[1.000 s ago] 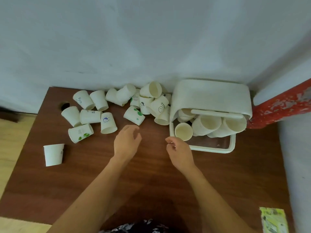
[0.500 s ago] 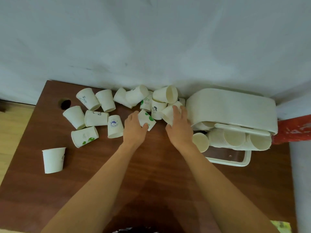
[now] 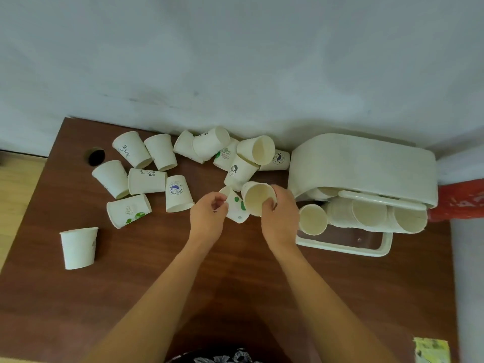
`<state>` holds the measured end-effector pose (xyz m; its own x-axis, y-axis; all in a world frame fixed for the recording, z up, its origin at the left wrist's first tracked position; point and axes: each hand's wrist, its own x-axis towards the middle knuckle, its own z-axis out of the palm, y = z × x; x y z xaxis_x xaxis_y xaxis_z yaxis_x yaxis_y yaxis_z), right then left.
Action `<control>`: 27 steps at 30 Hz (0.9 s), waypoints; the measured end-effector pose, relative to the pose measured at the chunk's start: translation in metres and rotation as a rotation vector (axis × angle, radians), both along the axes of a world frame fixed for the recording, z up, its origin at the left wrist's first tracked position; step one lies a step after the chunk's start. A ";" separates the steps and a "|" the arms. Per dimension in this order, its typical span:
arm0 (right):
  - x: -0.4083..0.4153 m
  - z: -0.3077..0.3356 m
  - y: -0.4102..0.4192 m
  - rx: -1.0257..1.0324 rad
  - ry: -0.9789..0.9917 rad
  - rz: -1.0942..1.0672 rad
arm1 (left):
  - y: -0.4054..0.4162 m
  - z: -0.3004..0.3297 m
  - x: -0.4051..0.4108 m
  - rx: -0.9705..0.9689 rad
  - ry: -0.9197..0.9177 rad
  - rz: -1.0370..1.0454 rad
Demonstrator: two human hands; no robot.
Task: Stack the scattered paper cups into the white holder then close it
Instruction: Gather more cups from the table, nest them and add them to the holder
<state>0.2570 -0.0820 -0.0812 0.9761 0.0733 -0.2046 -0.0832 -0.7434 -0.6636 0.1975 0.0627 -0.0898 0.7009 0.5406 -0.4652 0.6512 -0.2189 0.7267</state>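
Observation:
Several white paper cups [image 3: 146, 176] lie scattered across the far left and middle of the brown table [image 3: 366, 297]. My right hand [image 3: 281, 216] grips one plain cup [image 3: 258, 197], its mouth turned toward me. My left hand [image 3: 208, 214] holds a green-dotted cup [image 3: 237, 208] by its base end, just left of the other. The white holder [image 3: 364, 166] stands at the far right with its lid raised. Three rows of stacked cups [image 3: 366, 214] lie inside, mouths facing me, above its front tray rim [image 3: 340, 247].
One cup [image 3: 78, 247] stands apart near the left edge. A round cable hole [image 3: 96, 156] is at the far left corner. A red object [image 3: 461, 200] leans by the wall at right. A yellow-green packet [image 3: 430, 353] lies at the near right corner.
Both hands reached into the cup pile, each took hold of a cup, and drew back toward me a little. The view shifted left and down.

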 end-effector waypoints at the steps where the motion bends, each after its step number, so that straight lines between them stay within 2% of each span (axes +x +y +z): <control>1: -0.009 0.005 -0.007 0.041 0.013 -0.046 | -0.002 0.007 -0.005 0.012 -0.014 -0.003; 7: -0.049 0.025 -0.067 0.290 0.172 -0.422 | -0.024 0.044 -0.036 0.018 -0.086 -0.072; 11: -0.050 0.041 -0.097 0.438 0.203 -0.616 | -0.046 0.063 -0.043 0.000 -0.144 -0.084; 20: -0.043 0.035 -0.114 0.632 0.310 -0.674 | -0.089 0.097 -0.038 0.048 -0.303 -0.177; 23: -0.048 0.032 -0.120 0.644 0.320 -0.662 | -0.101 0.100 -0.035 0.146 -0.331 -0.266; 27: -0.053 0.027 -0.136 0.635 0.399 -0.648 | -0.121 0.090 -0.024 0.373 -0.420 -0.495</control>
<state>0.2036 -0.2184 -0.0540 0.7341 -0.2406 -0.6350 -0.6525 0.0092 -0.7578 0.1738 -0.0586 0.0005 0.9816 0.1850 0.0482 0.0961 -0.6951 0.7124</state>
